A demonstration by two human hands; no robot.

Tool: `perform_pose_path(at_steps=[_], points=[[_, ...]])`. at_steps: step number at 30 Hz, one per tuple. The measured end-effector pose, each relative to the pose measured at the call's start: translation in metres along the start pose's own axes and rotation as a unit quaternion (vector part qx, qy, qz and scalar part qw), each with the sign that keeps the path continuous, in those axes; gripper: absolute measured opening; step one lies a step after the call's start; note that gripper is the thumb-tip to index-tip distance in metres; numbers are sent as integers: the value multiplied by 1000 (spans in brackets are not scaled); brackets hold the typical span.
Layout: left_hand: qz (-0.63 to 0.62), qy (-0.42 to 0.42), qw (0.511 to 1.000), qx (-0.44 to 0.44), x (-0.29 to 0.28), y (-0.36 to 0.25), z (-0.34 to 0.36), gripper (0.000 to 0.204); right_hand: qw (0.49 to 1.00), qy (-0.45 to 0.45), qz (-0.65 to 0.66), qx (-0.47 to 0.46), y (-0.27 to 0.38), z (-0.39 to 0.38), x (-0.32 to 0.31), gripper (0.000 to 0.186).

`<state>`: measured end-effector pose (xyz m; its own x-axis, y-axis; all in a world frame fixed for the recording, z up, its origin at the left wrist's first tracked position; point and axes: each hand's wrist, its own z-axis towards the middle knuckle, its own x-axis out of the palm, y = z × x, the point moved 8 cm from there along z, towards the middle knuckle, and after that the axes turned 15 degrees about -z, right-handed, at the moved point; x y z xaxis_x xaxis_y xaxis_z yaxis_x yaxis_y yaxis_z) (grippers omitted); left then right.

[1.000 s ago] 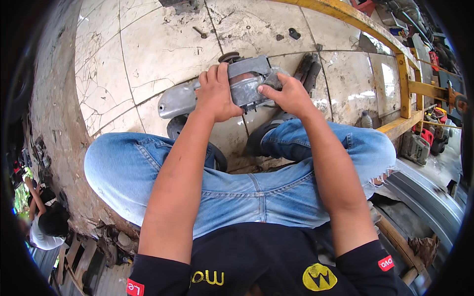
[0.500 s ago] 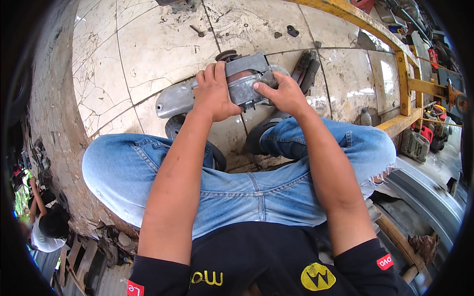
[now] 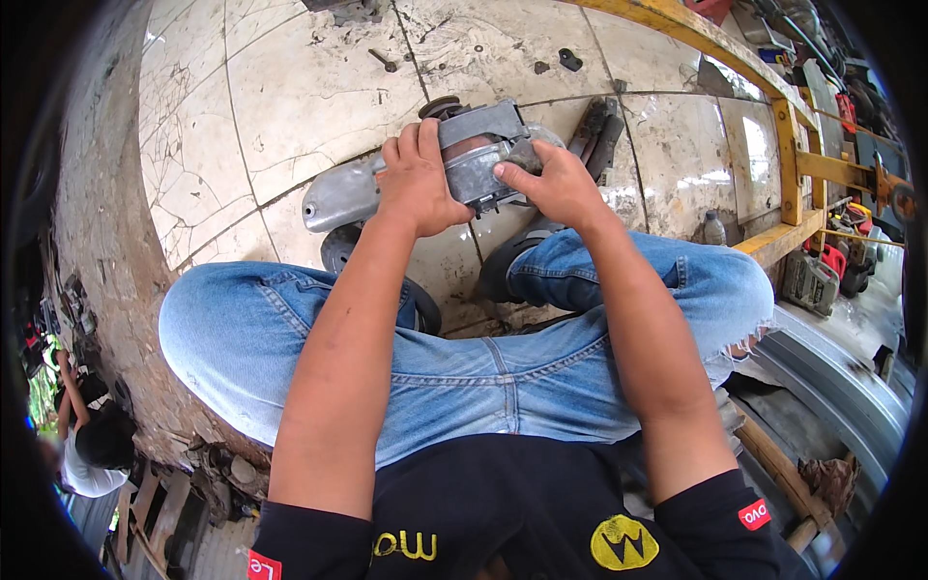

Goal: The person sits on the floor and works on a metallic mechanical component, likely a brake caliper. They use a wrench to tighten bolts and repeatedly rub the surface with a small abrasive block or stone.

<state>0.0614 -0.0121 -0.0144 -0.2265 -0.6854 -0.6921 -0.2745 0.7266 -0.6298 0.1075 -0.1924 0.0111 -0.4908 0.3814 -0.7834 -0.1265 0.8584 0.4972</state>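
In the upper middle of the frame, a grey cast-metal machine casing with a long rounded arm (image 3: 477,174) sits between the person's two bare hands, its narrow arm pointing left and ending in a small round hole. Whether its underside touches the white cracked-tile floor (image 3: 309,106) cannot be told.

The left hand (image 3: 418,188) lies across the casing left of its middle, four fingers draped over the far side and the thumb reaching along the near edge, so its grip is clasped around the metal. The right hand (image 3: 561,188) holds the right end: its thumb presses on the near top surface and its index finger bends over the far side, the grip pinching that end; the other fingers are mostly hidden.

A dark round grooved metal disc (image 3: 442,107) shows just beyond the left fingertips. Right of the casing, two dark elongated blocks (image 3: 597,135) lie side by side on the floor. Near the top of the frame are a small dark bolt-like piece (image 3: 384,61) and a small black bracket-like part (image 3: 570,60). A yellow metal frame (image 3: 790,164) stands at the upper right, with a clear plastic bottle (image 3: 713,230) near its lower bar.
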Motion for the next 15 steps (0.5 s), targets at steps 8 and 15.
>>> perform_pose_path(at_steps=[8,15], points=[[-12,0,1000,13,-1,-2,1,128,1000,16,-12,-13,-2,4,-3,57],[-10,2,1000,11,3,5,-1,130,998,55,-23,-7,2,3,-6,54]])
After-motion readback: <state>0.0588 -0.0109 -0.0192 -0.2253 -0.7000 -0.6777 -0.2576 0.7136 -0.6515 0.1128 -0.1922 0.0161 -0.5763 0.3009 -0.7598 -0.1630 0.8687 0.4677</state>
